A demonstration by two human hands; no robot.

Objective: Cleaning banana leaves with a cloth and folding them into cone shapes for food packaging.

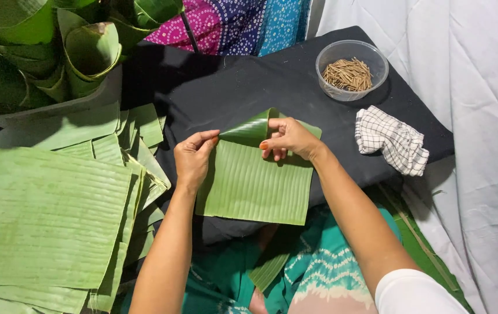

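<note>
Clear round plastic tub of short brown sticks (350,72) on black cloth (231,87); crumpled white checked rag (391,139) beside; stacked cut green banana leaves (45,215) left.

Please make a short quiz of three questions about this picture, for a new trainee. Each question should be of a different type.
1. True or false: both hands touch the square leaf piece on the black cloth.
2. What is in the clear round tub? A) small brown sticks B) rice C) water
3. On which side of the person lies the stack of cut leaves?

Key
1. True: the left hand and the right hand hold the leaf piece at its far edge, which is curled up off the black cloth.
2. A: the tub holds small brown sticks.
3. The left side, where the stack lies.
</note>
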